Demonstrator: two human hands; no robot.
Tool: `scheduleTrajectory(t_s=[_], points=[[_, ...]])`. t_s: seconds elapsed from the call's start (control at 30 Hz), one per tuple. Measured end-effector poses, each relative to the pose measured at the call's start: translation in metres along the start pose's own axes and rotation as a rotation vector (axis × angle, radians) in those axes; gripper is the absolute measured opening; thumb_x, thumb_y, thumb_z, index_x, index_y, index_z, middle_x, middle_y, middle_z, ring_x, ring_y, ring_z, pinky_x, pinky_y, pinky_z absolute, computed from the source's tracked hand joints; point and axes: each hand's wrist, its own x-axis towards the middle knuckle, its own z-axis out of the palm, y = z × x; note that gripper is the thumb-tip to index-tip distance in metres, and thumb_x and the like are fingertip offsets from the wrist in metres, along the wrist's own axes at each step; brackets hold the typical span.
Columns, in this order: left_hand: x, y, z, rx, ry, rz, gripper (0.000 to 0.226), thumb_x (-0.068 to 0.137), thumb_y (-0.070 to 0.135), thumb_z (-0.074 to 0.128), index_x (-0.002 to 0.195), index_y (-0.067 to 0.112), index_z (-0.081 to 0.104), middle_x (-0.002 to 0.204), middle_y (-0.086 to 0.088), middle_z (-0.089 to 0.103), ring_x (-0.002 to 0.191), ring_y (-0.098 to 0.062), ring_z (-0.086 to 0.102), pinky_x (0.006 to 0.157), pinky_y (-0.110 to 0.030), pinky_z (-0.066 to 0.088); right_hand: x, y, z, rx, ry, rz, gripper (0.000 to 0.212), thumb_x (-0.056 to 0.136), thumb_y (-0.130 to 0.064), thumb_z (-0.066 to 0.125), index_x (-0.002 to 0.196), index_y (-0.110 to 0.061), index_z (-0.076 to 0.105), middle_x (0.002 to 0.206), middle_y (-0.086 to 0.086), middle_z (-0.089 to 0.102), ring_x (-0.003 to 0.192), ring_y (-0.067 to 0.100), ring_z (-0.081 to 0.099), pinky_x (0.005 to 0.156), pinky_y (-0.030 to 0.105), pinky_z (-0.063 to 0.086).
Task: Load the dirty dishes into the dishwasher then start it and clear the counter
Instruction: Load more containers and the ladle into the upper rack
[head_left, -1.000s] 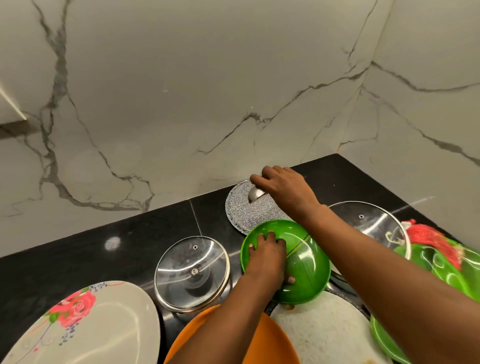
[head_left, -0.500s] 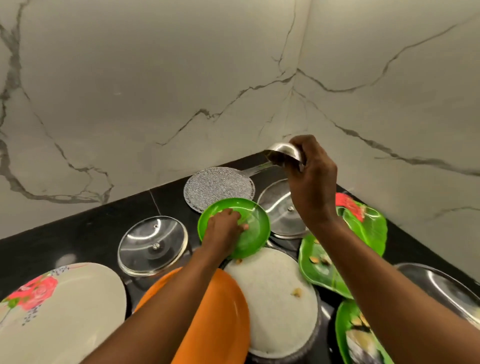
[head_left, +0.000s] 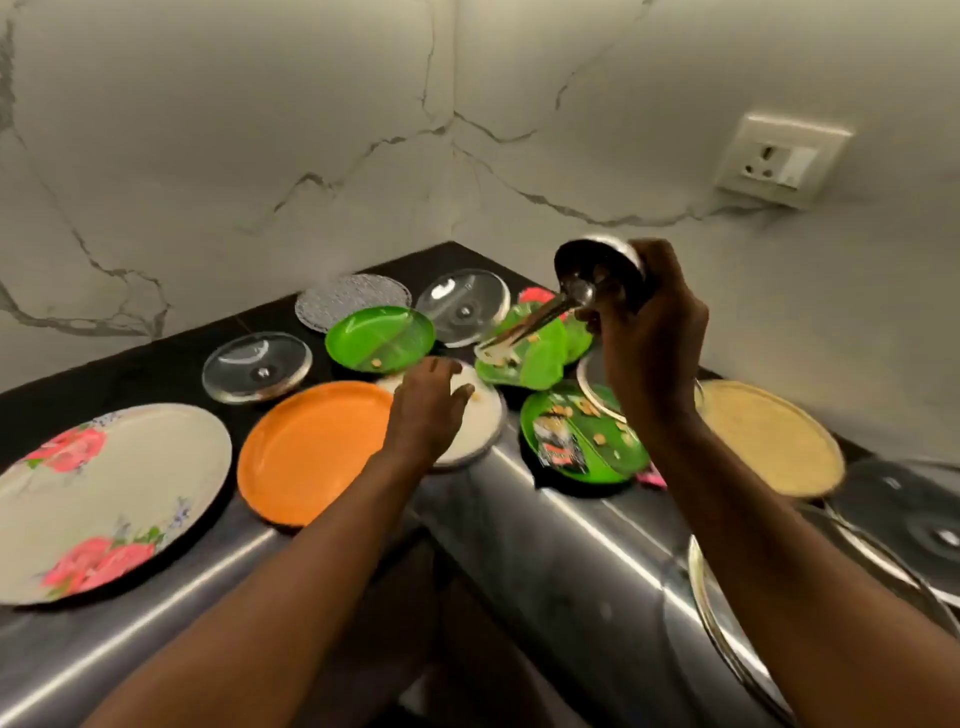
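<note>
My right hand (head_left: 649, 332) holds a small steel bowl (head_left: 597, 265) with a spoon-like steel utensil (head_left: 540, 317) sticking out of it, raised above the counter corner. My left hand (head_left: 428, 405) hovers with fingers apart over a white plate (head_left: 480, 421), just below a round green plate (head_left: 379, 338). An orange plate (head_left: 311, 447) lies left of that hand. A leaf-shaped green plate (head_left: 535, 358) and another green plate (head_left: 576, 441) with food scraps and a wrapper lie under the bowl.
Black counter (head_left: 130, 374) in a wall corner holds a floral plate (head_left: 98, 493), two glass lids (head_left: 257, 366) (head_left: 462, 306), a speckled round mat (head_left: 348, 301), a tan plate (head_left: 774, 436) and more lids at right (head_left: 909, 525). A wall socket (head_left: 779, 161) is above right.
My right hand lifted the steel bowl off the speckled mat and carried it up and right. My left hand let go of the round green plate and drew back over the white plate.
</note>
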Motion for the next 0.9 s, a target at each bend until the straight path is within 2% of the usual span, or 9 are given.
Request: scheduleTrajectory(t_s=[0.07, 0.23, 0.37, 0.5, 0.67, 0.77, 0.9], points=[[-0.035, 0.024, 0.001, 0.002, -0.011, 0.062, 0.028, 0.088, 0.023, 0.063, 0.11, 0.006, 0.064, 0.11, -0.017, 0.062, 0.099, -0.04, 0.059, 0.082, -0.047, 0.049, -0.02, -0.018, -0.039, 0.031, -0.01, 0.071, 0.011, 0.095, -0.013, 0.061, 0.105, -0.008, 0.06, 0.089, 0.001, 0.065, 0.067, 0.008, 0.069, 0.053, 0.02, 0.054], [-0.122, 0.066, -0.001, -0.033, -0.102, 0.1, 0.032, 0.091, 0.018, 0.061, 0.119, 0.004, 0.06, 0.116, -0.017, 0.061, 0.103, -0.038, 0.059, 0.086, -0.047, 0.049, -0.076, -0.048, -0.123, -0.052, 0.018, 0.193, 0.012, 0.094, -0.022, 0.059, 0.1, -0.011, 0.06, 0.087, 0.006, 0.069, 0.063, 0.013, 0.07, 0.048, 0.017, 0.048], [-0.181, 0.09, -0.016, -0.09, -0.226, 0.067, 0.04, 0.094, 0.027, 0.057, 0.132, 0.017, 0.05, 0.118, -0.002, 0.061, 0.105, -0.025, 0.059, 0.084, -0.046, 0.051, -0.119, -0.06, -0.177, -0.104, 0.059, 0.24, 0.008, 0.094, -0.03, 0.058, 0.095, -0.023, 0.055, 0.085, 0.005, 0.067, 0.062, 0.017, 0.07, 0.048, 0.033, 0.054], [-0.226, 0.106, -0.025, -0.054, -0.353, 0.124, 0.043, 0.096, 0.03, 0.054, 0.137, 0.023, 0.044, 0.118, 0.003, 0.059, 0.107, -0.022, 0.059, 0.085, -0.047, 0.051, -0.162, -0.085, -0.219, -0.137, 0.116, 0.324, 0.007, 0.095, -0.028, 0.058, 0.096, -0.024, 0.052, 0.092, 0.005, 0.067, 0.059, 0.012, 0.07, 0.043, 0.023, 0.048], [-0.283, 0.122, -0.024, -0.064, -0.421, 0.227, 0.042, 0.096, 0.026, 0.053, 0.137, 0.02, 0.044, 0.12, 0.001, 0.059, 0.107, -0.021, 0.06, 0.085, -0.046, 0.052, -0.225, -0.126, -0.266, -0.151, 0.128, 0.371, 0.006, 0.095, -0.025, 0.06, 0.096, -0.031, 0.058, 0.088, -0.003, 0.068, 0.064, 0.017, 0.071, 0.053, 0.035, 0.057], [-0.327, 0.129, -0.024, -0.056, -0.477, 0.282, 0.04, 0.097, 0.028, 0.051, 0.136, 0.021, 0.044, 0.121, -0.001, 0.058, 0.108, -0.022, 0.059, 0.086, -0.046, 0.052, -0.272, -0.156, -0.287, -0.114, 0.178, 0.465, 0.013, 0.094, -0.018, 0.062, 0.095, -0.03, 0.059, 0.088, 0.002, 0.067, 0.065, 0.017, 0.07, 0.05, 0.025, 0.054], [-0.398, 0.13, -0.029, -0.071, -0.575, 0.37, 0.04, 0.097, 0.027, 0.051, 0.136, 0.017, 0.045, 0.129, -0.004, 0.055, 0.113, -0.025, 0.056, 0.09, -0.044, 0.05, -0.348, -0.194, -0.306, -0.172, 0.237, 0.543, 0.004, 0.092, -0.021, 0.064, 0.093, -0.024, 0.061, 0.082, -0.005, 0.065, 0.07, 0.021, 0.069, 0.058, 0.042, 0.06]])
